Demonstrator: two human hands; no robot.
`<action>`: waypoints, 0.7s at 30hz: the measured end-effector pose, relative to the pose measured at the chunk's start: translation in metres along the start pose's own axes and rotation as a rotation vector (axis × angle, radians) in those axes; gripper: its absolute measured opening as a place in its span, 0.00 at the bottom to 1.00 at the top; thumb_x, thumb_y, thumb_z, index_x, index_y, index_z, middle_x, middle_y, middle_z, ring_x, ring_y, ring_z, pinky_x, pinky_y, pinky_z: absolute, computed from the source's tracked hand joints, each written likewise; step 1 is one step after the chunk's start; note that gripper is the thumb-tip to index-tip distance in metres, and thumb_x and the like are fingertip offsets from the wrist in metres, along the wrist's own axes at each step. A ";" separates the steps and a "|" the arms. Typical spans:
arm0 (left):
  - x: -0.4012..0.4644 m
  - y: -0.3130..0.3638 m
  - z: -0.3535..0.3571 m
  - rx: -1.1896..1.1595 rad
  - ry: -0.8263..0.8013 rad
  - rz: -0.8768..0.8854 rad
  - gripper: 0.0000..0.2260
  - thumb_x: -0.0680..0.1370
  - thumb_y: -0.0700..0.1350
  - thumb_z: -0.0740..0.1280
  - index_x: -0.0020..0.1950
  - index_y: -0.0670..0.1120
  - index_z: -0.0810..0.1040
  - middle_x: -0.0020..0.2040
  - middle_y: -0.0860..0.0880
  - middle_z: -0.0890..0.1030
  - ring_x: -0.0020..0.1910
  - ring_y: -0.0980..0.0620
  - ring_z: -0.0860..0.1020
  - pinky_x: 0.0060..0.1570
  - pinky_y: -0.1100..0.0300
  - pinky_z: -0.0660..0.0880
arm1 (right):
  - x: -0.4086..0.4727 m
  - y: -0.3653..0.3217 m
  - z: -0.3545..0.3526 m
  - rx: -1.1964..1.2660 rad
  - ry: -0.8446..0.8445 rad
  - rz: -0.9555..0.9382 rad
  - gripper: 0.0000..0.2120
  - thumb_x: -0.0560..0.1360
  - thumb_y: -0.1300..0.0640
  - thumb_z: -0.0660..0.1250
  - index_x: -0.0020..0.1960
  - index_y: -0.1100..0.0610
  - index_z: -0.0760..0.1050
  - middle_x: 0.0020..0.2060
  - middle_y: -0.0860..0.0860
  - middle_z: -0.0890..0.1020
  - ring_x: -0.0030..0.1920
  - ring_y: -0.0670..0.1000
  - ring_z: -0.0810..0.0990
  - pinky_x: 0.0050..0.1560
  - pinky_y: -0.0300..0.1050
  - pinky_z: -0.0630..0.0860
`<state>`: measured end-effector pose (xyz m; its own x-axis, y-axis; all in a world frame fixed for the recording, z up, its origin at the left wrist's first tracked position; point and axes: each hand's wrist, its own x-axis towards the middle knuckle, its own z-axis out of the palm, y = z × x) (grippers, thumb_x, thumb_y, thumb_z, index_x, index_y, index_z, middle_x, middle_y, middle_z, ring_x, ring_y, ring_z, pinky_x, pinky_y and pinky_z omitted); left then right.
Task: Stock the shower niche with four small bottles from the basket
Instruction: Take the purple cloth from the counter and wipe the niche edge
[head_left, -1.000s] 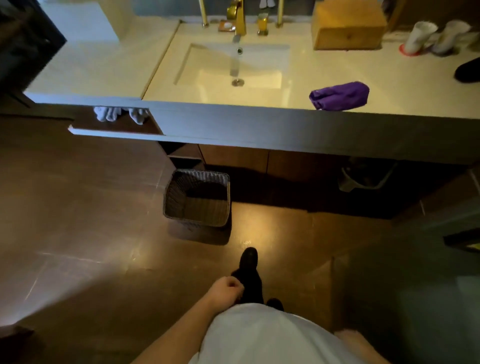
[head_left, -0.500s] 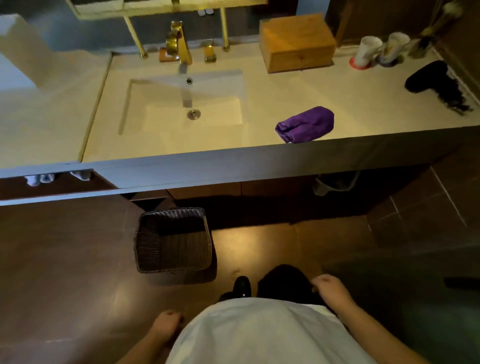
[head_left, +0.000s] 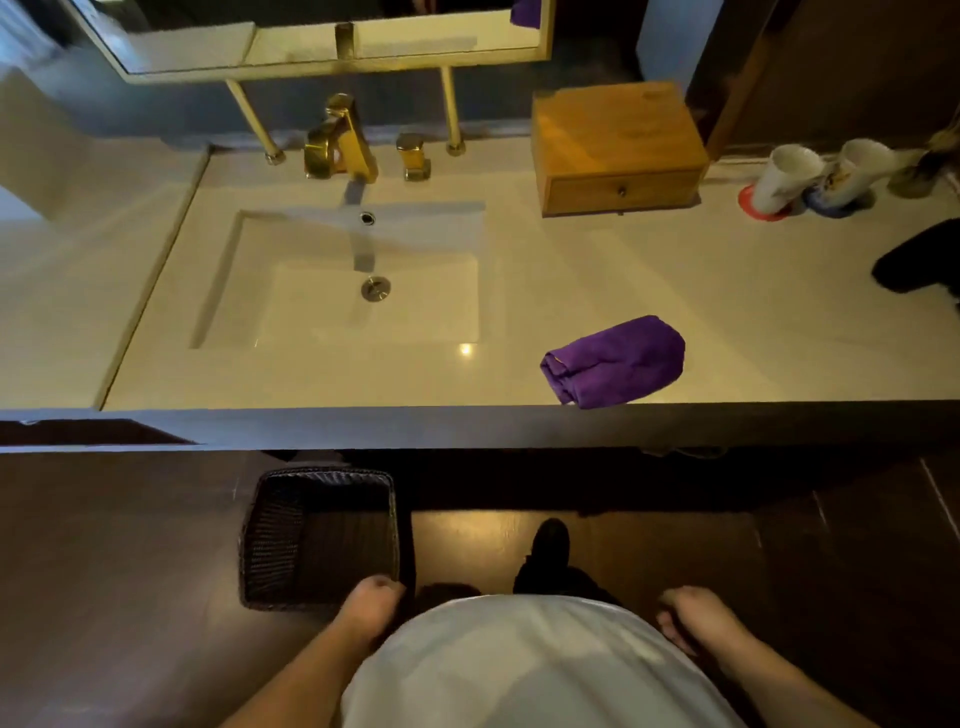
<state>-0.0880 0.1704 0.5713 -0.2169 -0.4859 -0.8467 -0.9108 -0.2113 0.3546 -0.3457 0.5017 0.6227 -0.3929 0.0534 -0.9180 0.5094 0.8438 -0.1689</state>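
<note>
A dark woven basket (head_left: 270, 545) stands on the brown floor just below the vanity's front edge. Its inside is in shadow and I see no bottles in it. My left hand (head_left: 370, 603) hangs at my side with its fingers curled, just over the basket's near right corner, holding nothing. My right hand (head_left: 688, 616) hangs at my other side, fingers loosely curled, also with nothing in it. No small bottles and no shower niche are in view.
A pale vanity counter (head_left: 571, 291) with a sunken sink (head_left: 363, 312) and gold faucet (head_left: 340, 140) spans the view. On it lie a purple cloth (head_left: 615, 361), a wooden drawer box (head_left: 615, 150), two white cups (head_left: 815, 176) and a black object (head_left: 919, 265).
The view has moved closer to the vanity and tipped up, showing the mirror's lower edge. The basket now lies nearer my feet. Both hands swing at my sides as I walk.
</note>
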 end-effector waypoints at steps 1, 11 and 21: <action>-0.011 0.032 0.002 -0.070 0.011 0.015 0.08 0.75 0.44 0.64 0.43 0.42 0.81 0.37 0.42 0.80 0.37 0.45 0.78 0.38 0.57 0.72 | 0.008 -0.009 -0.011 0.014 0.011 -0.008 0.11 0.82 0.57 0.60 0.46 0.62 0.76 0.33 0.57 0.79 0.31 0.53 0.75 0.27 0.41 0.69; -0.078 0.232 0.003 0.323 0.220 0.740 0.05 0.78 0.42 0.62 0.51 0.47 0.78 0.43 0.49 0.80 0.42 0.51 0.77 0.44 0.55 0.75 | -0.037 -0.160 -0.057 -0.099 0.283 -0.609 0.06 0.79 0.58 0.63 0.46 0.52 0.79 0.38 0.50 0.82 0.41 0.49 0.81 0.43 0.45 0.75; -0.014 0.279 -0.017 0.704 0.601 0.783 0.17 0.78 0.48 0.59 0.65 0.45 0.73 0.64 0.41 0.75 0.64 0.39 0.73 0.57 0.45 0.75 | -0.048 -0.242 -0.070 -0.829 0.549 -1.175 0.19 0.78 0.48 0.61 0.68 0.51 0.74 0.68 0.49 0.73 0.68 0.51 0.69 0.67 0.51 0.72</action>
<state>-0.3336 0.1038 0.6885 -0.7673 -0.6310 -0.1140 -0.6379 0.7329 0.2367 -0.5038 0.3320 0.7328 -0.5746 -0.8061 -0.1415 -0.7617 0.5900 -0.2680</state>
